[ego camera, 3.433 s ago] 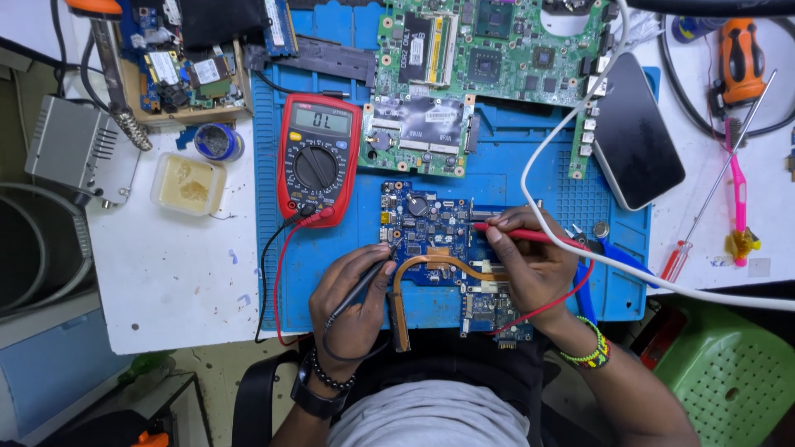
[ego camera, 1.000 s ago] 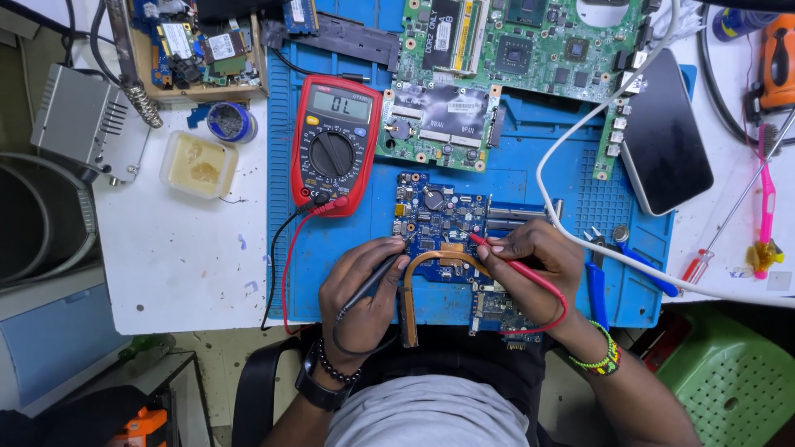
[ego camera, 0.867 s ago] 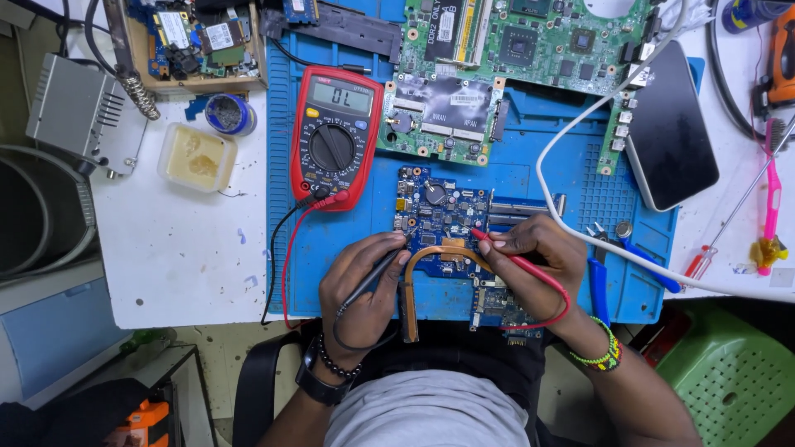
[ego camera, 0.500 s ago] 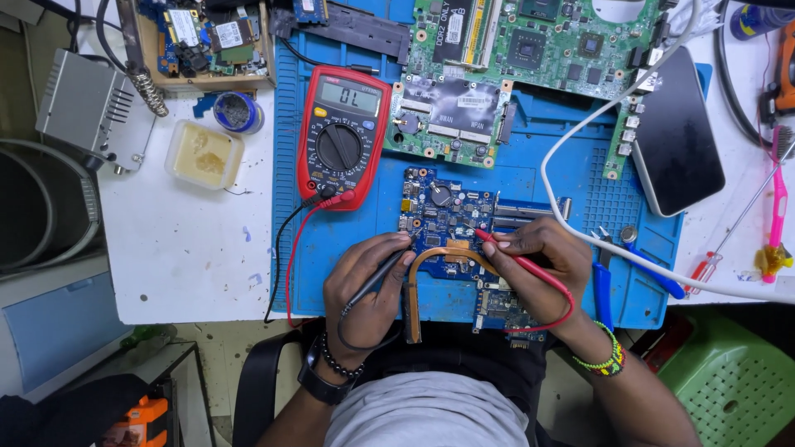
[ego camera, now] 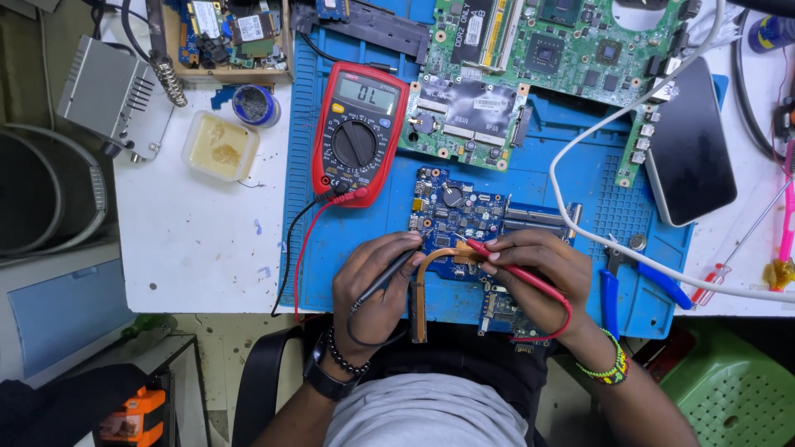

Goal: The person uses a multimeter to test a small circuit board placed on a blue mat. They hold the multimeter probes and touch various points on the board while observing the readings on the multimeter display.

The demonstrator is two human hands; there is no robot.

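My left hand (ego camera: 377, 285) grips a black test probe (ego camera: 389, 277), its tip pointing at the small blue circuit board (ego camera: 455, 211) on the blue work mat (ego camera: 546, 178). My right hand (ego camera: 534, 273) holds a red test probe (ego camera: 513, 269), tip near the board's copper heat pipe (ego camera: 426, 277). Both probe leads run back to a red multimeter (ego camera: 358, 132) standing just above and to the left of the board. The lower part of the board is partly hidden under my hands.
A large green circuit board (ego camera: 530, 50) lies at the top of the mat. A black tablet-like device (ego camera: 691, 145) and a white cable (ego camera: 596, 240) are at the right, blue-handled pliers (ego camera: 625, 285) beside my right hand. A flux tub (ego camera: 219, 145), solder tin (ego camera: 252, 103) and grey box (ego camera: 108, 87) sit left.
Both hands have drawn closer together over the blue board, the probe tips shifting slightly along the copper pipe. The view has drifted a little.
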